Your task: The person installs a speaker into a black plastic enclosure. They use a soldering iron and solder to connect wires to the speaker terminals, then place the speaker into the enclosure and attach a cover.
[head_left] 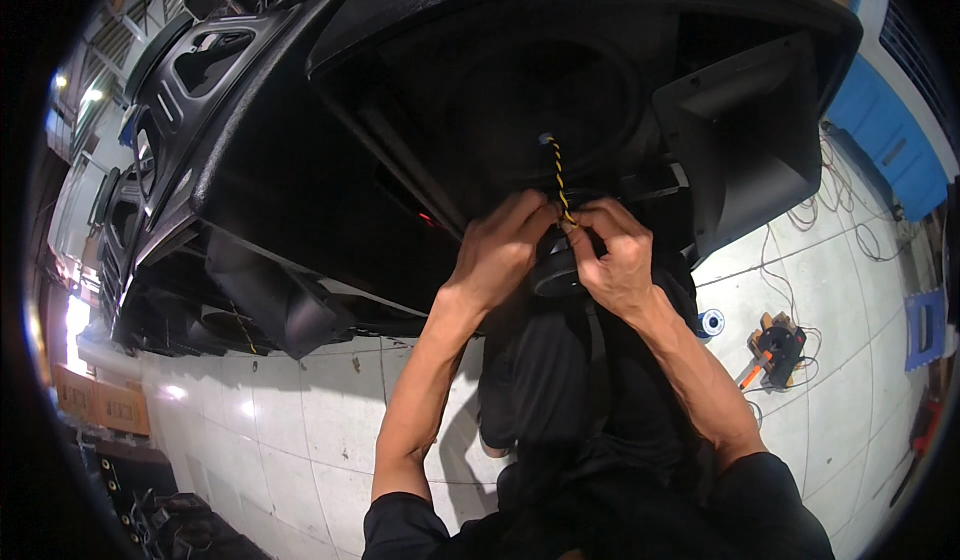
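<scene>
Your left hand and right hand both pinch the lower end of one yellow-and-black twisted wire, which runs from one black cabinet, left of its single horn. One round black part shows just below your fingers; one spool is on the floor.
</scene>
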Demonstrator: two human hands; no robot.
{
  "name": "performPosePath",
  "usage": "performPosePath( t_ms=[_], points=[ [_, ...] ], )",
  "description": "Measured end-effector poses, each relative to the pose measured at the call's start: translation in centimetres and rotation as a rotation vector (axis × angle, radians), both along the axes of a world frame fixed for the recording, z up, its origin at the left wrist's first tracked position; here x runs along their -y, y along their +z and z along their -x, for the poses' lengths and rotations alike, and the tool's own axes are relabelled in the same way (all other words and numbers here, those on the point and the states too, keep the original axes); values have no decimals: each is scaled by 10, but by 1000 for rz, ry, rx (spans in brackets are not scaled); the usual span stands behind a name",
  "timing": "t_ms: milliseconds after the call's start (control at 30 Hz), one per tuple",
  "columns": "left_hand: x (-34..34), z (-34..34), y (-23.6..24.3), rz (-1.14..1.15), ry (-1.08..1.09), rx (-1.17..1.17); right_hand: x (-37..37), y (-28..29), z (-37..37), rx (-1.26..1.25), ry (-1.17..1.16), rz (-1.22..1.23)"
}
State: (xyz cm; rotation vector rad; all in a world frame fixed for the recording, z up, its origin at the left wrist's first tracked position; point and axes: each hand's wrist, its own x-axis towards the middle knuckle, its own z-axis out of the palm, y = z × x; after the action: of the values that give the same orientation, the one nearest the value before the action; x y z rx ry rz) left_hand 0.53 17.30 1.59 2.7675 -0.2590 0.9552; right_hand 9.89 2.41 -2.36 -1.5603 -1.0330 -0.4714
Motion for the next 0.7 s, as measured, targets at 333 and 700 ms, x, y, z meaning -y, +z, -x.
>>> performPosePath(
  t_ms=[333, 700],
  points=[
    [1, -3, 18, 117, -41, -111, -1, 0, 1, -8, -17, -35],
    [5, -10, 56, -317, -14, -281, 0, -5, 3, 49, -82, -68]
  ],
)
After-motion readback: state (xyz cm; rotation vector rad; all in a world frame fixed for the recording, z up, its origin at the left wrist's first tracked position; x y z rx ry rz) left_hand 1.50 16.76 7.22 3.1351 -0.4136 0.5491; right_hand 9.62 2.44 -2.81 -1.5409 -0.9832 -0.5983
